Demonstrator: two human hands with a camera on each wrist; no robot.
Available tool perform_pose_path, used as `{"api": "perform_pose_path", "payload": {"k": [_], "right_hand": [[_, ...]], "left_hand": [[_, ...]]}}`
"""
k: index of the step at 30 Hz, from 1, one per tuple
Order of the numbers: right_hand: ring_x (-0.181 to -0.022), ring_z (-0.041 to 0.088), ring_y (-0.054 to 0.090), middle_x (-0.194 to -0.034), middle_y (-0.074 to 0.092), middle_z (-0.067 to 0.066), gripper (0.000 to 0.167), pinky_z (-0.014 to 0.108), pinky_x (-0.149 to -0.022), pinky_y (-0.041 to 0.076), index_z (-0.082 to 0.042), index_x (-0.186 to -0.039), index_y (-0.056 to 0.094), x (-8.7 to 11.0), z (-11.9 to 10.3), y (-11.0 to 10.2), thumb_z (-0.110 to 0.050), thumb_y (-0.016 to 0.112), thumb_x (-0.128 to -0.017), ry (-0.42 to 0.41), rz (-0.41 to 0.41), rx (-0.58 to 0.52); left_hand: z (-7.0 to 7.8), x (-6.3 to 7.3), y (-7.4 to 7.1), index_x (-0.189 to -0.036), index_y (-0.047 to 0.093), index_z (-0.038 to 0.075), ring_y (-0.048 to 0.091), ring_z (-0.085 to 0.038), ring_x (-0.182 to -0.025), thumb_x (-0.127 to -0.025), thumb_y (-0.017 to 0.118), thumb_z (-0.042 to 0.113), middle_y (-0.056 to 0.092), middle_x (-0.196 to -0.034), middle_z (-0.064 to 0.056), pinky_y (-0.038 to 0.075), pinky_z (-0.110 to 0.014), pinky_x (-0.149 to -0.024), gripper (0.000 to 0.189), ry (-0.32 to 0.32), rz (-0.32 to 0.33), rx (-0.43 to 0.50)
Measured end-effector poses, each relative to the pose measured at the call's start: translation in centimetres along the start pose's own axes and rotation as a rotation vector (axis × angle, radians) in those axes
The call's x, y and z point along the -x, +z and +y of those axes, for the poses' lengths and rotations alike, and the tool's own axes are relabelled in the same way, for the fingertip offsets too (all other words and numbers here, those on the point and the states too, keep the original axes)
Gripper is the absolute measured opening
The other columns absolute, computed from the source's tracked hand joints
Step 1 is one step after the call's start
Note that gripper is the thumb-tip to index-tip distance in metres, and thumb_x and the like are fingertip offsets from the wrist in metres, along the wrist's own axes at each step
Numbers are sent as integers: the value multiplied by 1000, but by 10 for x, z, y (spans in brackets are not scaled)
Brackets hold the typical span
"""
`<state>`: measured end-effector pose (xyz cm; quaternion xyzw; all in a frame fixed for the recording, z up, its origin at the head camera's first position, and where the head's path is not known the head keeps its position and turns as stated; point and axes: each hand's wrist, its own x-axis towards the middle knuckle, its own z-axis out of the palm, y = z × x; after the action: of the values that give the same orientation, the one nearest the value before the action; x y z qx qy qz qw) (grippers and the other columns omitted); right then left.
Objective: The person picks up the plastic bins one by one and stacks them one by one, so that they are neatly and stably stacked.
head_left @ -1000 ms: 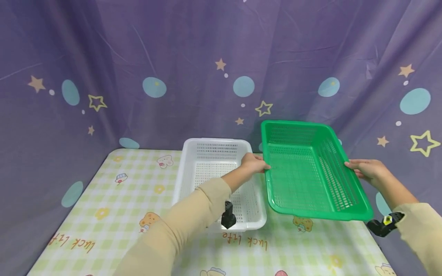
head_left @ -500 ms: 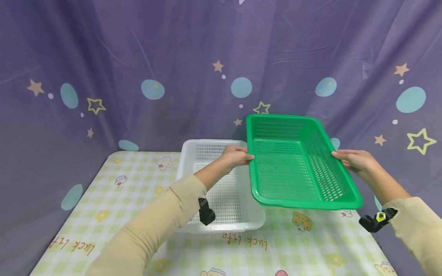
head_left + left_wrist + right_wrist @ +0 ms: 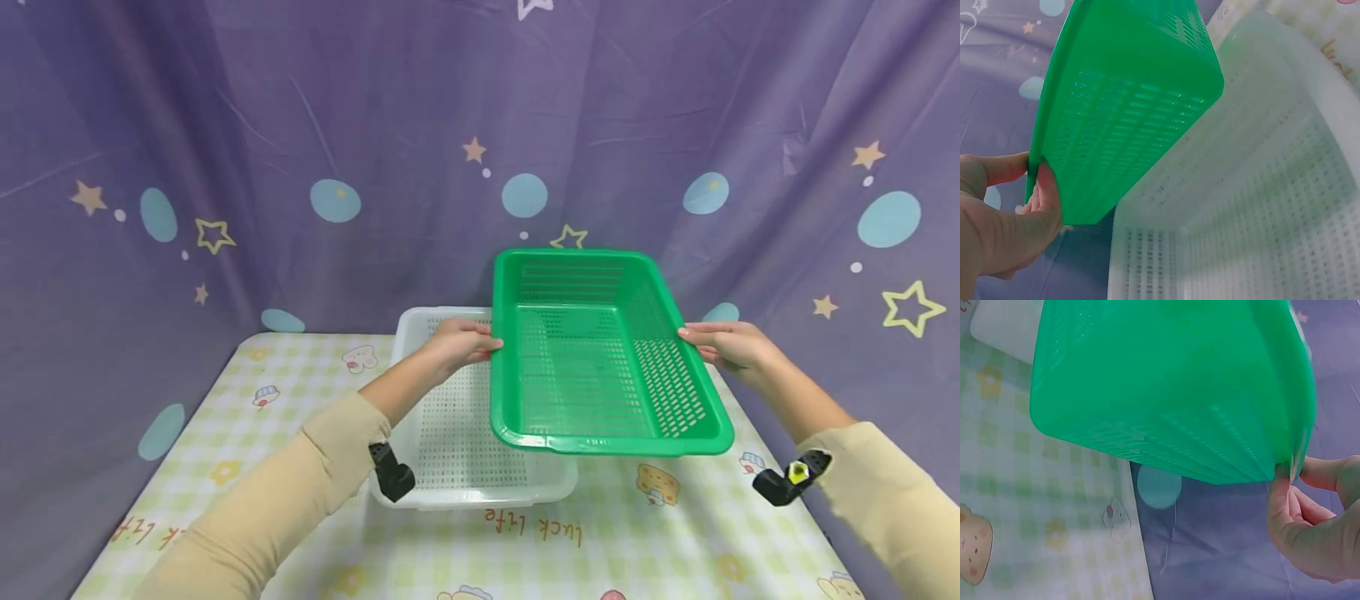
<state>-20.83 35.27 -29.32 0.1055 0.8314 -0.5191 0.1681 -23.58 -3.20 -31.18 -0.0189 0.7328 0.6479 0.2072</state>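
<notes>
A green plastic basket (image 3: 585, 367) with slotted walls is held in the air, tilted a little, over the right part of a white plastic basket (image 3: 457, 433). My left hand (image 3: 461, 343) pinches its left rim, thumb on top and fingers beneath, as the left wrist view shows. On the opposite rim my right hand (image 3: 731, 346) pinches in the same way. The white basket stands on the table; the green one hides part of its right side. In the left wrist view the green basket's outer wall (image 3: 1129, 119) hangs above the white basket's inside (image 3: 1260, 187).
A checked tablecloth (image 3: 300, 450) with cartoon prints covers the table. A purple curtain (image 3: 420, 125) with stars and ovals hangs right behind the table's far edge. Black wrist cameras are worn on both sleeves.
Both hands have carried the green basket to the left, from beside the white basket to partly over it. The white basket has stayed in place.
</notes>
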Motion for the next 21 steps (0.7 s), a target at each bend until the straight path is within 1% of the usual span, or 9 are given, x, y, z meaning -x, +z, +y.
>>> {"api": "perform_pose_path", "payload": {"k": [2, 3, 5, 6, 7, 9, 11, 13, 21], "right_hand": [[-147, 28, 25, -161, 12, 17, 81, 25, -112, 42, 0, -152, 18, -1, -3, 7, -41, 58, -95, -23, -14, -10], [-143, 26, 35, -160, 14, 18, 81, 22, -108, 45, 1, -152, 19, -1, -5, 10, -40, 59, -95, -36, -18, -12], [-127, 13, 53, -158, 22, 19, 80, 13, -97, 50, 3, -151, 21, -3, -7, 16, -38, 59, -94, -61, -29, -15], [-116, 5, 59, -153, 32, 18, 78, 11, -93, 50, 4, -150, 21, -4, -9, 20, -36, 59, -95, -72, -37, -27], [-105, -3, 60, -147, 41, 14, 77, 9, -89, 51, 4, -150, 21, -5, -11, 23, -33, 60, -95, -79, -45, -47], [-87, -15, 57, -127, 55, 0, 77, 9, -85, 52, 6, -149, 22, -7, -14, 30, -30, 62, -94, -85, -60, -92], [-84, -14, 59, -106, 57, -16, 76, 9, -83, 53, 8, -149, 22, -8, -18, 36, -26, 63, -94, -89, -76, -132], [-83, -12, 61, -93, 57, -22, 76, 10, -82, 54, 9, -148, 22, -8, -22, 42, -23, 64, -93, -91, -91, -164], [-84, -10, 62, -91, 60, -21, 69, 10, -80, 54, 10, -146, 26, -9, -35, 65, -16, 62, -94, -102, -127, -196]], "left_hand": [[-3, 4, -8, -139, 43, -8, 57, -31, -124, -89, 63, 3, 46, -144, -21, 49, -32, -106, 55, 1, 3, -6], [-5, 6, -13, -139, 43, -8, 57, -31, -124, -90, 63, 3, 46, -144, -21, 48, -32, -106, 55, 1, 4, -13], [-8, 9, -21, -139, 43, -8, 57, -31, -124, -90, 63, 4, 46, -143, -21, 48, -32, -107, 54, -2, 9, -25], [-9, 11, -25, -138, 43, -8, 57, -31, -123, -90, 63, 5, 47, -142, -21, 48, -32, -107, 54, -4, 13, -29], [-11, 12, -28, -138, 43, -8, 57, -31, -124, -90, 63, 5, 47, -142, -21, 48, -33, -107, 54, -2, 15, -34], [-14, 15, -36, -138, 43, -9, 56, -31, -125, -90, 62, 6, 46, -142, -22, 47, -34, -109, 54, -4, 19, -33], [-16, 18, -43, -138, 42, -9, 54, -31, -127, -90, 62, 6, 45, -143, -22, 46, -35, -110, 54, -5, 25, -21], [-18, 22, -51, -139, 41, -9, 51, -32, -130, -91, 61, 7, 43, -145, -23, 44, -35, -111, 55, -4, 25, -20], [-26, 33, -79, -143, 35, -8, 44, -32, -137, -93, 60, 9, 38, -150, -22, 41, -36, -114, 59, -11, 22, -27]]}}
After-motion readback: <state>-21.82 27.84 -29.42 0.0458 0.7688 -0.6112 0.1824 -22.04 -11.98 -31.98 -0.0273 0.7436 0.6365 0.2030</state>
